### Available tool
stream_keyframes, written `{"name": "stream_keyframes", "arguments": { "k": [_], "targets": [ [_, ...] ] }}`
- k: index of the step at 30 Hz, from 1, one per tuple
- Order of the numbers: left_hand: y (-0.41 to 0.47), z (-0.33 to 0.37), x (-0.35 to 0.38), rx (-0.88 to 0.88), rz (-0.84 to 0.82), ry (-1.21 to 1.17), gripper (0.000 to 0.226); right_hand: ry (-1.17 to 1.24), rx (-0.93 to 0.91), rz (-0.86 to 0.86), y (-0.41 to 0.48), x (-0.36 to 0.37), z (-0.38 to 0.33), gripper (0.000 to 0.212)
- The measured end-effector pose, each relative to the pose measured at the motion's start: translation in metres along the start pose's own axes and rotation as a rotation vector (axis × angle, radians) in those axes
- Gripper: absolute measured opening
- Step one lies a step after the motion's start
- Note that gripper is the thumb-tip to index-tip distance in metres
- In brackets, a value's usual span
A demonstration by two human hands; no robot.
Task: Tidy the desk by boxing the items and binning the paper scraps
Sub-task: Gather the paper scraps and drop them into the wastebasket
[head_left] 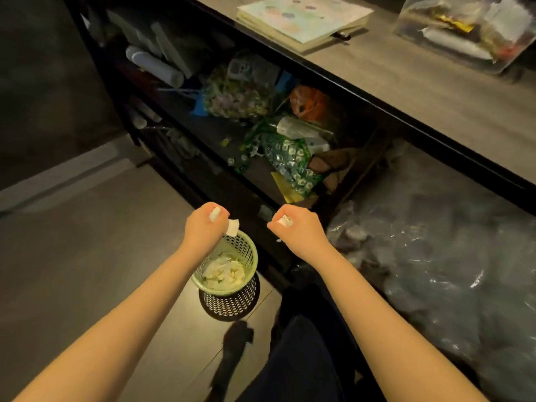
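Note:
A small green mesh bin (251, 250) stands on the floor beside the desk, with white paper scraps (224, 272) piled inside. My left hand (204, 227) is clenched right above the bin's far rim, with white paper scraps (233, 227) sticking out of the fist. My right hand (297, 227) is a fist to the right of the bin, over the shelf edge, closed on a crumpled white scrap (284, 221).
The grey desk top (420, 91) holds a stack of notebooks (301, 20) and a clear plastic box (467, 30) of items. Open shelves (261, 146) under it are crammed with bags and rolls. A large plastic bag (441, 256) lies at right. My dark-trousered leg (304, 358) is below.

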State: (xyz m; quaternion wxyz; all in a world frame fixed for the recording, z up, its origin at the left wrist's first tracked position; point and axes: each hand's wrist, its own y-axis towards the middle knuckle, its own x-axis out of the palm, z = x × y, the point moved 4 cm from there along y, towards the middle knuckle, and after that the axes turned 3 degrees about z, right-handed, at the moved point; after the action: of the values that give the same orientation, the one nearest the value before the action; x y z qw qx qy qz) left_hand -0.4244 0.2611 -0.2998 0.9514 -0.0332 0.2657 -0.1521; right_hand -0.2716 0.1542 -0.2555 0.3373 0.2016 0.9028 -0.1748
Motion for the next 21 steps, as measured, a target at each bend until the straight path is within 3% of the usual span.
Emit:
{"name": "stream_keyframes", "arguments": {
  "k": [8,11,21],
  "targets": [
    [0.048,-0.099,0.025,-0.137,-0.125,0.335,0.01,-0.229,0.126,-0.214,0.061,0.086,0.041,0.002],
    [0.064,-0.126,0.036,-0.151,-0.188,0.481,0.005,-0.312,0.138,-0.296,0.081,0.119,0.059,0.011],
    [0.105,-0.196,0.076,-0.148,-0.281,0.628,0.013,-0.547,0.017,-0.512,0.131,0.209,0.117,0.023]
  ]
}}
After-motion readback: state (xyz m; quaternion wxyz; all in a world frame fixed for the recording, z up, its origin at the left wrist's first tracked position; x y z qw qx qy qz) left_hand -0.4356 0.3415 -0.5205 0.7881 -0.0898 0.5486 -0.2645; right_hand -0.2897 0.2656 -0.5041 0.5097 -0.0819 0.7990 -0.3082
